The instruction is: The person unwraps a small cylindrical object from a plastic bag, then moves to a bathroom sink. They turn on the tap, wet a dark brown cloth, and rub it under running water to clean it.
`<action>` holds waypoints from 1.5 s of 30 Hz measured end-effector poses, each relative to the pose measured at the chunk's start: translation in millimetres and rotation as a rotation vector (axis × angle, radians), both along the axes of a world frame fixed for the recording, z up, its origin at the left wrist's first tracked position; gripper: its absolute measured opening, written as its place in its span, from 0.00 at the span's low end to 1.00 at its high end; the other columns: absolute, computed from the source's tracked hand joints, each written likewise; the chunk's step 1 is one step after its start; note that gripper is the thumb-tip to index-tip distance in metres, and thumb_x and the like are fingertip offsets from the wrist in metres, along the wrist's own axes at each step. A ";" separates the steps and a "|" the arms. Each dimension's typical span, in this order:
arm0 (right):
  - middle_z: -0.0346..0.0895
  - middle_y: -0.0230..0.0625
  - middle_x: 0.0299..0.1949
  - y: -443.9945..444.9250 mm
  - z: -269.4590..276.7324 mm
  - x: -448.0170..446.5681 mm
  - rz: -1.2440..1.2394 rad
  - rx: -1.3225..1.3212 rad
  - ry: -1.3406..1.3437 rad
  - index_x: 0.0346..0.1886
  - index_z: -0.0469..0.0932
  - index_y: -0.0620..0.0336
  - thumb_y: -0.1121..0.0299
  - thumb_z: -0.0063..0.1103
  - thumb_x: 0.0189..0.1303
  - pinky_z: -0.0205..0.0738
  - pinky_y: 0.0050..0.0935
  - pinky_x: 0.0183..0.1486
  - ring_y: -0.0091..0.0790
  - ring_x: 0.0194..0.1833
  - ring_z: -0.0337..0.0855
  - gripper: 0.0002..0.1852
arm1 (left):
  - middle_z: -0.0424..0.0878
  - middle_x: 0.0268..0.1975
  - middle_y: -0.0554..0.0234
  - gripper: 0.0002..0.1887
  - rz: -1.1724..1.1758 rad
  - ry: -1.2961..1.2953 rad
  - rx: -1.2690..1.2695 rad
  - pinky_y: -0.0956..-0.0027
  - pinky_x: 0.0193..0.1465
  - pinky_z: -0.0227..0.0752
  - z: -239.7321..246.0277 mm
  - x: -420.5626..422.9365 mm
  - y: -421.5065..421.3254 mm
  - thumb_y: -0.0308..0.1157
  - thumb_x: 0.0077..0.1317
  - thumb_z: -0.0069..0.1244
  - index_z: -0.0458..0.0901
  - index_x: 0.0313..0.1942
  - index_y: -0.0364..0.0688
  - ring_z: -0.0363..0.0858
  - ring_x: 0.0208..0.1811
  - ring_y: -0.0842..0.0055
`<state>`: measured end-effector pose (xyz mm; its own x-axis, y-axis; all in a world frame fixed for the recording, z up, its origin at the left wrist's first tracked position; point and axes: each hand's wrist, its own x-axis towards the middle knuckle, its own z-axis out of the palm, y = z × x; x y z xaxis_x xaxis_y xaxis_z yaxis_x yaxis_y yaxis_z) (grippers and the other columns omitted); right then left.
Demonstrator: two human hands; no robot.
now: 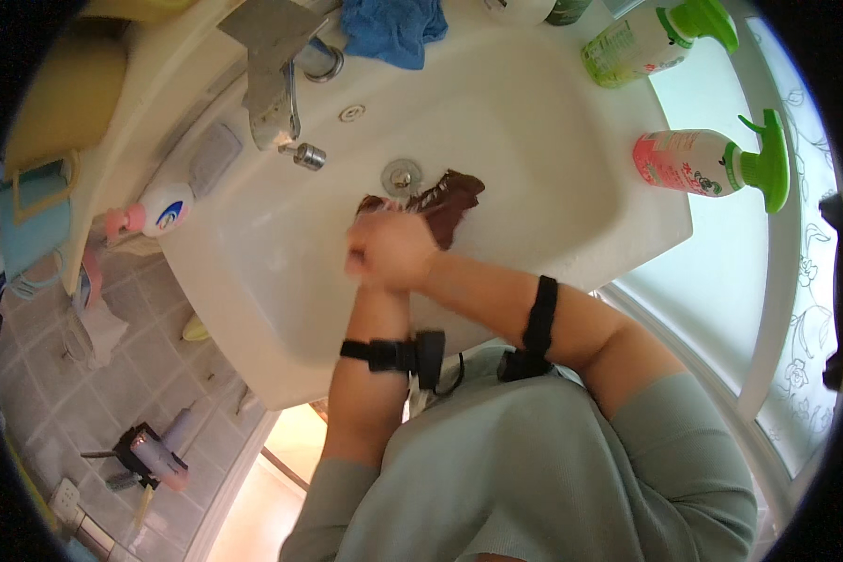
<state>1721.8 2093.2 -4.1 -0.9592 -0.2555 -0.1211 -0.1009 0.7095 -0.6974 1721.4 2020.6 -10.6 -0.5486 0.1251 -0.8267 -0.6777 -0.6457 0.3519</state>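
Note:
Over the white washbasin, my right hand and my left hand are pressed together, blurred by motion. Both grip a dark brown cloth item with what looks like lacy trim. Its loose part spreads to the right of my fists, on or just above the basin floor. The right hand covers much of the left, along with the bunched part of the cloth. Just beyond the fists lies the round metal drain. The metal faucet, with a swivel nozzle, juts in from the upper left.
A blue cloth hangs over the basin's far rim. Two spray bottles, one green and one pink, stand at the right. A pink-topped pump bottle sits on the left rim. A hair dryer is on the tiled wall.

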 end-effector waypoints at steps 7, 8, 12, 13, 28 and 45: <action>0.81 0.43 0.34 -5.8 9.6 3.3 -0.182 -0.170 -0.031 0.30 0.78 0.59 0.56 0.57 0.52 0.75 0.40 0.40 0.45 0.37 0.82 0.14 | 0.77 0.51 0.59 0.20 -0.020 0.021 0.012 0.58 0.56 0.71 1.5 -0.3 -4.5 0.47 0.71 0.32 0.72 0.52 0.44 0.75 0.52 0.67; 0.81 0.43 0.33 -6.8 14.3 7.9 0.013 -0.198 0.114 0.28 0.78 0.61 0.57 0.59 0.51 0.75 0.39 0.38 0.44 0.36 0.82 0.15 | 0.77 0.51 0.58 0.20 -0.015 0.025 0.028 0.58 0.56 0.71 1.9 -0.2 -7.2 0.47 0.72 0.33 0.72 0.52 0.43 0.75 0.52 0.66; 0.81 0.45 0.35 56.8 9.7 -22.3 -0.168 -0.109 -0.490 0.37 0.78 0.60 0.51 0.62 0.49 0.75 0.37 0.40 0.44 0.38 0.82 0.21 | 0.76 0.52 0.55 0.21 -0.132 0.096 -0.063 0.56 0.58 0.69 0.9 -2.7 -31.3 0.48 0.73 0.33 0.71 0.53 0.41 0.75 0.54 0.65; 0.81 0.45 0.37 71.4 13.1 -26.4 -0.007 -0.009 -0.706 0.40 0.78 0.59 0.50 0.63 0.48 0.75 0.38 0.41 0.44 0.39 0.82 0.23 | 0.76 0.53 0.55 0.22 -0.178 0.176 -0.100 0.56 0.59 0.68 -0.2 -2.2 -40.2 0.49 0.73 0.33 0.71 0.53 0.41 0.75 0.54 0.64; 0.78 0.42 0.33 -9.7 37.5 13.1 -0.083 -0.156 -0.076 0.28 0.79 0.58 0.59 0.53 0.52 0.75 0.38 0.42 0.44 0.38 0.80 0.13 | 0.75 0.51 0.60 0.20 -0.059 0.437 0.393 0.62 0.58 0.70 -19.4 11.2 -22.4 0.47 0.73 0.31 0.70 0.53 0.43 0.72 0.56 0.70; 0.81 0.49 0.41 46.4 -47.7 -14.9 -0.475 -0.505 -0.543 0.42 0.78 0.67 0.51 0.57 0.50 0.72 0.38 0.48 0.44 0.44 0.81 0.26 | 0.67 0.61 0.51 0.34 0.120 0.031 -0.099 0.53 0.65 0.61 6.4 -1.9 -48.9 0.60 0.65 0.42 0.64 0.63 0.44 0.64 0.63 0.60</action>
<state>1706.9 2139.6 -51.8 -0.8206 0.0092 -0.5714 0.5628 0.1859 -0.8054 1719.5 1971.7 -4.3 -0.5800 -0.0242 -0.8142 -0.5855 -0.6825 0.4374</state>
